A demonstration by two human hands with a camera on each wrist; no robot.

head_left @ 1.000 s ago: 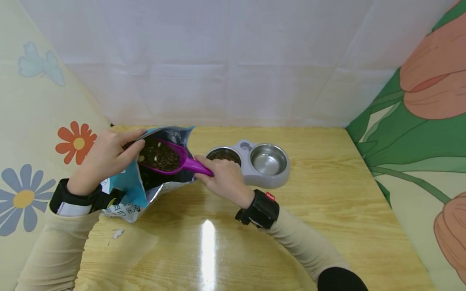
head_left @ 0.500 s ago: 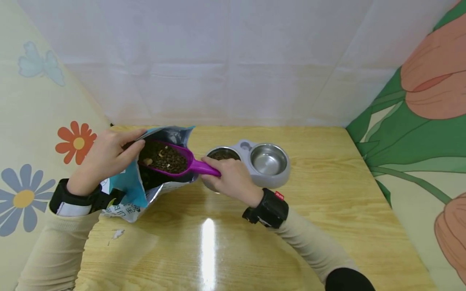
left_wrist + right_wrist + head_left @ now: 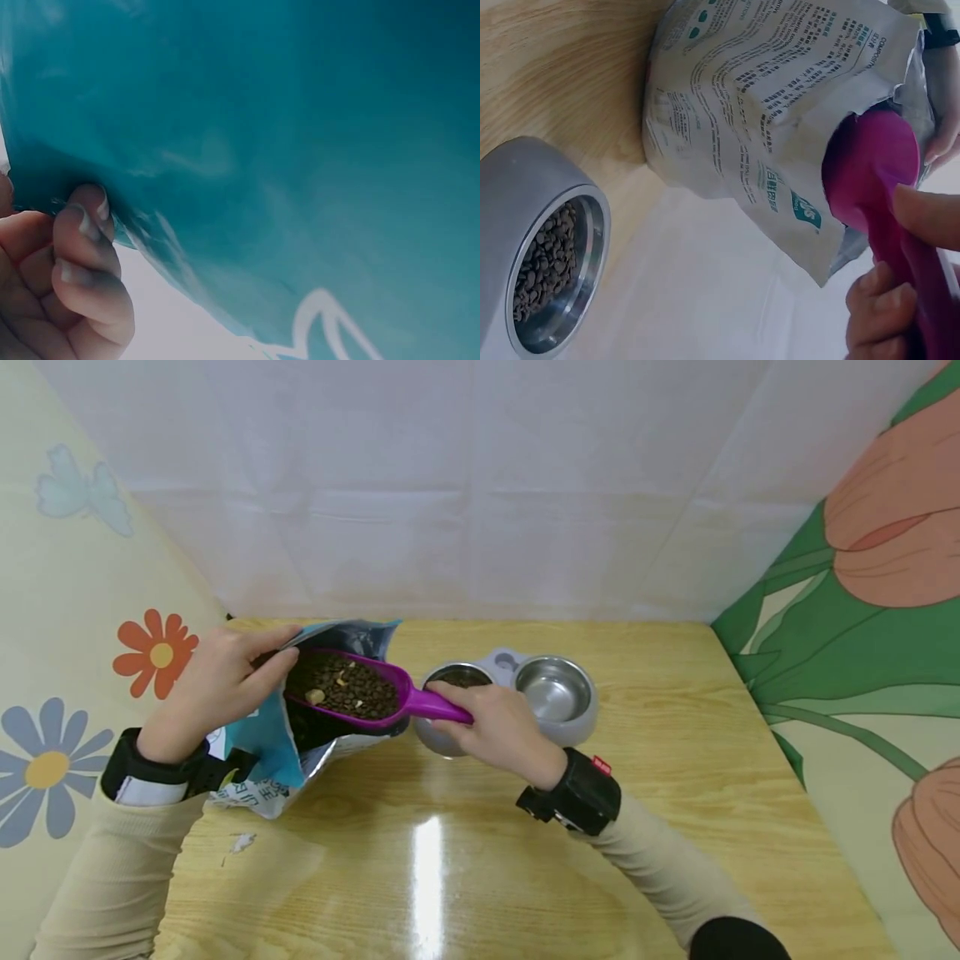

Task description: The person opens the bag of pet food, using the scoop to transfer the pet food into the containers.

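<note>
The right hand grips the handle of a purple scoop heaped with brown kibble, its bowl at the mouth of the pet-food bag. The left hand pinches the bag's teal rim open. Dense print covers the bag, too small to read. Just right stands a grey double bowl on the wooden table, its left dish holding kibble.

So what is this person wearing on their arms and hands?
Both hands, left hand and right hand, are bare. Long beige sleeves cover both arms. Each wrist carries a black strapped device; the right one shows a small red tag.
</note>
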